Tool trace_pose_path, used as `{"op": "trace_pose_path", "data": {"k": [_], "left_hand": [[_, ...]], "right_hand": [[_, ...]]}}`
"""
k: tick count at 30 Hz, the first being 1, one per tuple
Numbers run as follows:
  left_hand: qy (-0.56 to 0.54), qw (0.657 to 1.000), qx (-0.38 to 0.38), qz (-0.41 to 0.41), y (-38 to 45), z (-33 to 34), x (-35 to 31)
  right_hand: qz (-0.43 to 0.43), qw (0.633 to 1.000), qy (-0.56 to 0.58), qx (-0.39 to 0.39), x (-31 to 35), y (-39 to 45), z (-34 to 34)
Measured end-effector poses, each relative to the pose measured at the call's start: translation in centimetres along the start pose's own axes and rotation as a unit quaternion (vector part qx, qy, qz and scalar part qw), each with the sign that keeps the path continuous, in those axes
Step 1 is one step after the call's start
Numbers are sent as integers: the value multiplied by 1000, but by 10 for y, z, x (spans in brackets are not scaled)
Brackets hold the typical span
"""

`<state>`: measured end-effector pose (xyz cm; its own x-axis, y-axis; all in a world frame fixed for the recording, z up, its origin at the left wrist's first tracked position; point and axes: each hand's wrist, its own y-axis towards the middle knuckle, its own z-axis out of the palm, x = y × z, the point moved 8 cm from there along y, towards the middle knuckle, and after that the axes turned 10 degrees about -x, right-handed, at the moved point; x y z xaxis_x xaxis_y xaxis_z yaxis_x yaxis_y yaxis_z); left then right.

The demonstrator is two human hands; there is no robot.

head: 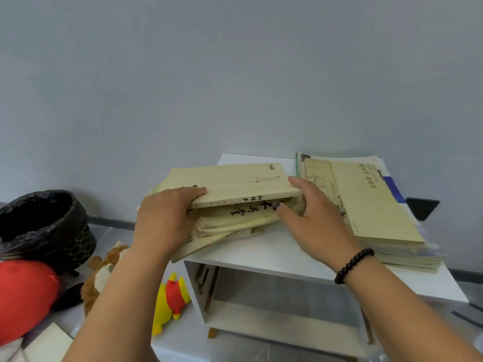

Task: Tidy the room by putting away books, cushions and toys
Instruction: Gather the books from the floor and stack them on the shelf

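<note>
Head view: book stack gripped between left hand and right hand.

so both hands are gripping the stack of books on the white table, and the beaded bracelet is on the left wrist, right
Not quite: the beaded bracelet is on the right wrist, not the left, as the head view shows. The rest holds: the left hand and right hand both grip the stack of books on the white table.

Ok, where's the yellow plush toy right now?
In the head view, the yellow plush toy lies on the floor, lower left of the white shelf unit, beside a brown plush.
</note>
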<state>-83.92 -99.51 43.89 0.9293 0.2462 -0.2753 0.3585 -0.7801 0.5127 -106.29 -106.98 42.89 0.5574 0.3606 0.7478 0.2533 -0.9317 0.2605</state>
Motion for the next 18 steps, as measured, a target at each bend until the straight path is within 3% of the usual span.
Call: {"op": "trace_pose_path", "data": {"k": [8,14,18], "left_hand": [[-45,982,-185,-19,6,-34,-17],[-174,904,-389,-36,-10,-71,-49],[-294,862,-412,-35,-20,-66,-86]], "right_hand": [[-48,997,-40,-45,-9,-20,-14],[-30,997,32,-69,-20,-23,-37],[9,982,159,-103,-28,-14,-59]]}}
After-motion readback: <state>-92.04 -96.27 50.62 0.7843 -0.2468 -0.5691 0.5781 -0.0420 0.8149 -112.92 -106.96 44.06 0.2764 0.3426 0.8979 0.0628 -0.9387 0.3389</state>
